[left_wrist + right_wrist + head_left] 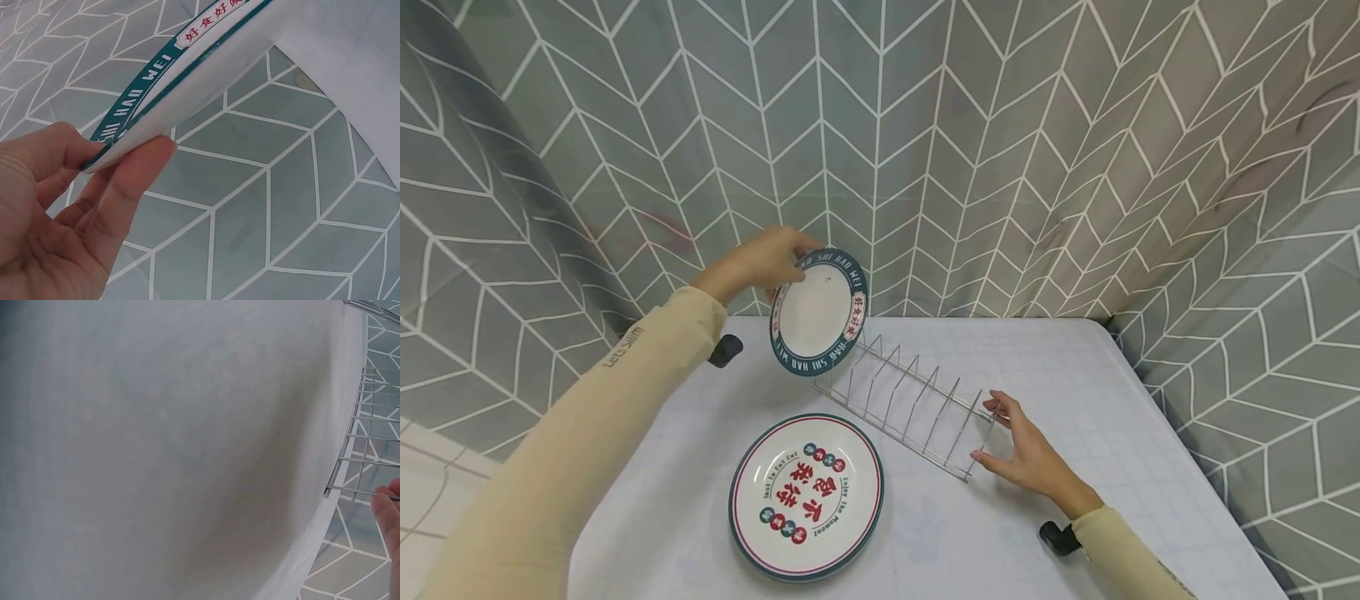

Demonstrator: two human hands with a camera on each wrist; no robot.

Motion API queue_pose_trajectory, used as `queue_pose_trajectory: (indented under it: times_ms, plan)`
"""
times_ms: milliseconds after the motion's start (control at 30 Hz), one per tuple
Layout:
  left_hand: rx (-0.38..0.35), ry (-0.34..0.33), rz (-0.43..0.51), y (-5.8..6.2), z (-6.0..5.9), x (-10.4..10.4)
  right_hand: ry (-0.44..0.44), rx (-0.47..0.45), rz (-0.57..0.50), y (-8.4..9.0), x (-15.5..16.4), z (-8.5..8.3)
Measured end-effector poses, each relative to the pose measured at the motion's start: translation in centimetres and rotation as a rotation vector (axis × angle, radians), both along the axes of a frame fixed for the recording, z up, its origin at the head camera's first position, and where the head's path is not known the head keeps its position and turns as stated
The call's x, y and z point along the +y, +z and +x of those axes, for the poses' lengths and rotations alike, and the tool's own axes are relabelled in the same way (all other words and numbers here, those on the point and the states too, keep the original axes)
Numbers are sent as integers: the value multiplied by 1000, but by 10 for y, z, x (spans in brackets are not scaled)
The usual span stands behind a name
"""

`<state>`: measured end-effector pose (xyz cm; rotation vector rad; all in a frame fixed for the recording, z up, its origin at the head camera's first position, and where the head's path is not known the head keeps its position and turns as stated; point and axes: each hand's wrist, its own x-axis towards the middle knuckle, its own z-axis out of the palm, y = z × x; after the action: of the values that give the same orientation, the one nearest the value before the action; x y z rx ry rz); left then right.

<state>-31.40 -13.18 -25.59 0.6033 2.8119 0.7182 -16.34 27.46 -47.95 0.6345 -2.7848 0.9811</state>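
My left hand (766,262) pinches the top rim of a small white plate (818,312) with a teal lettered border, held on edge above the far end of a wire plate rack (907,398). In the left wrist view the thumb and fingers (134,181) clamp the small plate's rim (169,87). My right hand (1024,446) rests with straight fingers against the near end of the rack; a fingertip (387,506) shows beside the rack's wires (359,456). A larger plate (806,494) with red characters lies flat on the table in front of the rack.
The white table (1075,375) is backed by a grey curtain with a white chevron pattern (1000,167) on the far side and both flanks. The table's right half is bare cloth.
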Motion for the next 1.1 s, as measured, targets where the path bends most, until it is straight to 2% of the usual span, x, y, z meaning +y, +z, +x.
queue_pose_trajectory:
  times_ms: [133,400,667,833,1100]
  plan:
    - [3,6,12,-1,1,2,1,8,-3,0,0,0]
    - [27,-15,-24,-4,4,18,-8,3,-1,1,0,0]
    - [8,-87,-40,-19,6,25,-8,-21,-14,1,-2,-1]
    - [17,-94,-10,-26,5,22,-5,-23,-12,2,-2,-1]
    - [-24,-68,13,-38,7,27,-3,-32,-15,1,-1,-1]
